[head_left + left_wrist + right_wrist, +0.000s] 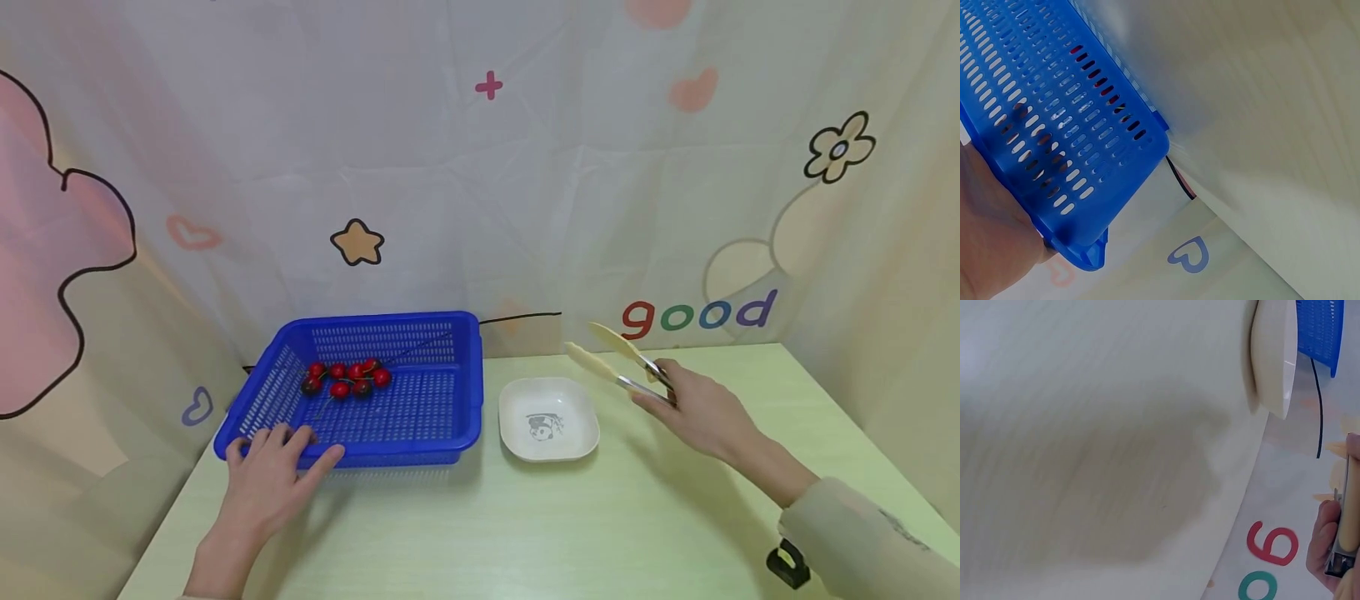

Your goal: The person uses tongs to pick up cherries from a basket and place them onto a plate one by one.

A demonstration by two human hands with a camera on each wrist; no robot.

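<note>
My left hand (262,483) grips the near left rim of a blue plastic basket (420,454), fingers hooked over the edge. Inside, toward the left, several red cherries (356,372) with thin stems lie clustered, a few of them darker. Through the slotted wall of the basket (1054,112), bits of red show in the left wrist view. My right hand (705,408) holds metal tongs (592,361) with cream tips. The tips stand apart with nothing between them, raised over the far right side of a white dish (581,429) bearing a panda print.
The dish stands just right of the basket on a pale green table (465,533). A printed curtain (525,250) hangs along the table's back edge and at both sides. Under my right sleeve (855,525) a small black clip (787,567) shows.
</note>
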